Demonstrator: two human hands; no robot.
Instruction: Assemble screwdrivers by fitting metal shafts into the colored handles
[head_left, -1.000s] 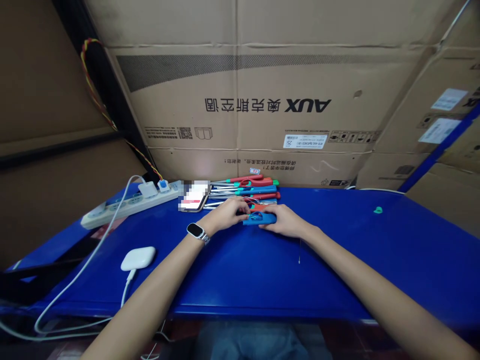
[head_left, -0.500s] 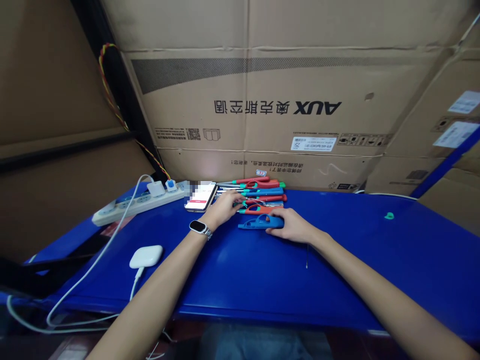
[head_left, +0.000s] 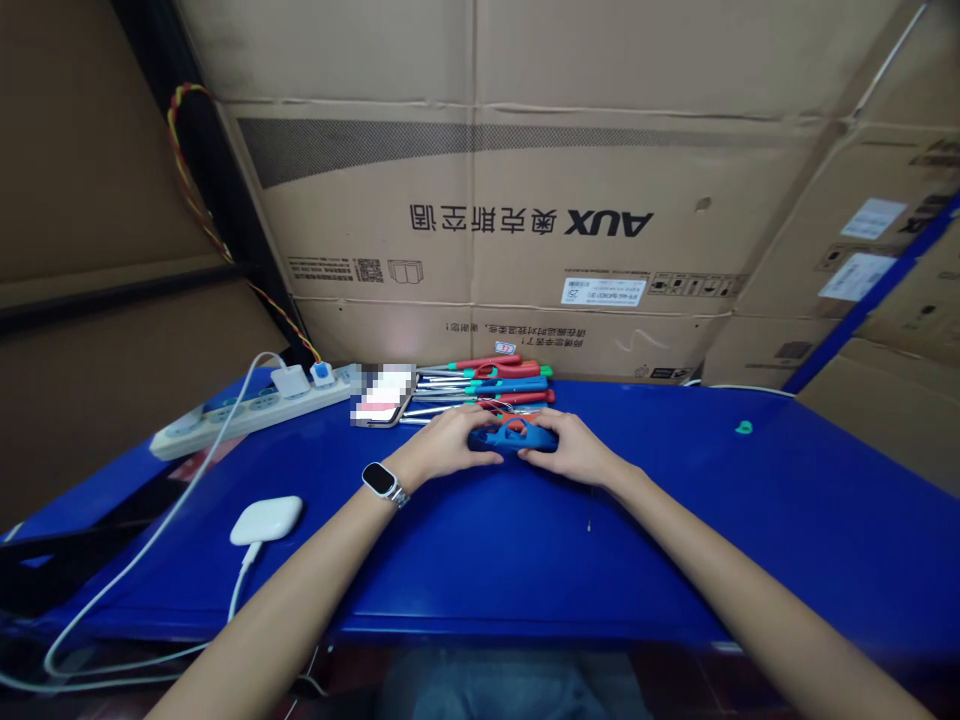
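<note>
A blue lighter shell (head_left: 517,437), long with a finger loop, lies level between my two hands near the middle of the table. My left hand (head_left: 454,440) has closed around its left end, and a watch sits on that wrist. At the other end, my right hand (head_left: 566,447) grips the shell with thumb and fingers. Just behind are several red and blue long-neck lighters (head_left: 517,384) in a row, their metal tubes pointing left. An orange lighter part (head_left: 512,420) shows partly behind the shell.
A phone (head_left: 384,395) lies left of the lighters, beside a white power strip (head_left: 255,410) with plugs. A white charging case (head_left: 266,520) with a cable rests at the front left. A small green piece (head_left: 743,427) lies to the right. Cardboard (head_left: 480,200) walls off the back.
My left hand has left the row of lighters and come forward and right onto the blue shell's left end. My right hand keeps its grip. The view has shifted slightly right.
</note>
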